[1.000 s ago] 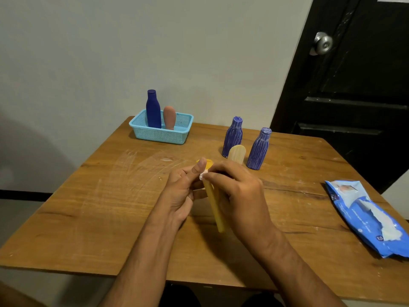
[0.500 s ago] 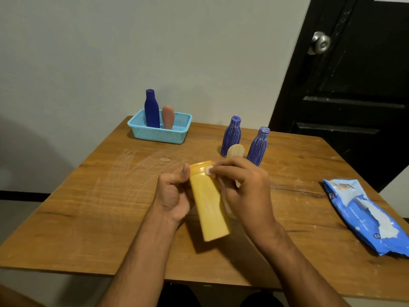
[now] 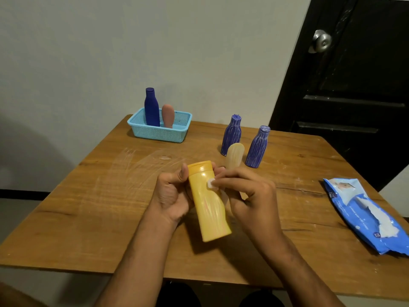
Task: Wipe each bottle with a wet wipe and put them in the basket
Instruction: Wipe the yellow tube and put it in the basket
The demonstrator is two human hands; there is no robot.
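My left hand grips a yellow bottle above the table, cap pointing away from me. My right hand pinches a small white wet wipe against the bottle's upper side. Two ribbed purple bottles and a pale beige bottle stand behind my hands. A light blue basket at the table's far left holds a dark blue bottle and a pink bottle.
A blue pack of wet wipes lies near the right edge of the wooden table. A black door with a metal knob stands behind on the right, a grey wall on the left.
The yellow bottle has turned from edge-on to broad side up. My right hand's wipe has slid from the cap down onto the bottle's upper body.
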